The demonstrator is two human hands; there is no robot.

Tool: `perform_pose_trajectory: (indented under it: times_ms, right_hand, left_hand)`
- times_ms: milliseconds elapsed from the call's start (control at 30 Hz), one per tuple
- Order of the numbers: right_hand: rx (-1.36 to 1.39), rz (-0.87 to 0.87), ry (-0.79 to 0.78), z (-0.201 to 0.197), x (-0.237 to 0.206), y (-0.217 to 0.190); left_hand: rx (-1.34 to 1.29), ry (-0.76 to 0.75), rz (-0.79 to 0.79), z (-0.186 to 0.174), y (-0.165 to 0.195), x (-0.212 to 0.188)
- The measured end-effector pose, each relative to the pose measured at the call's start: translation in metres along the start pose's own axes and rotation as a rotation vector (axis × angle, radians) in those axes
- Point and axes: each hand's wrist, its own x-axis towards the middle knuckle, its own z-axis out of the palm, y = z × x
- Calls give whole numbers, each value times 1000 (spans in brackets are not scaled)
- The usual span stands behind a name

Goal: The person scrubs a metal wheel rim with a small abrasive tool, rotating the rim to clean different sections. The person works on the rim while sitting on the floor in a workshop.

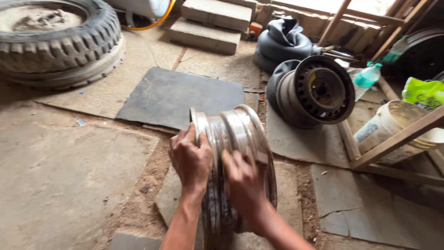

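A bare silver steel wheel rim point(233, 132) stands upright on its edge on the stone floor, just in front of me. My left hand point(189, 159) grips its left flange, fingers curled over the edge. My right hand point(244, 183) lies flat on the rim's barrel, blurred by motion. The lower part of the rim is hidden behind my forearms.
A dark steel wheel point(319, 90) leans against rubber inner tubes point(284, 41) at the right. A large tyre point(58, 41) lies far left. A white bucket point(393, 132), a green bottle point(368, 76), wooden bars point(397, 139), concrete blocks point(208, 25) and a dark mat point(180, 97) surround me.
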Motion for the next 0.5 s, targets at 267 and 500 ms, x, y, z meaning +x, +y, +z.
perform_pose_trajectory:
  times_ms: [267, 500]
  right_hand:
    - [143, 274, -253, 33, 85, 34]
    - [-22, -16, -13, 0, -38, -7]
  left_hand:
    - [35, 63, 55, 3, -4, 0]
    - [-29, 13, 5, 5, -5, -2]
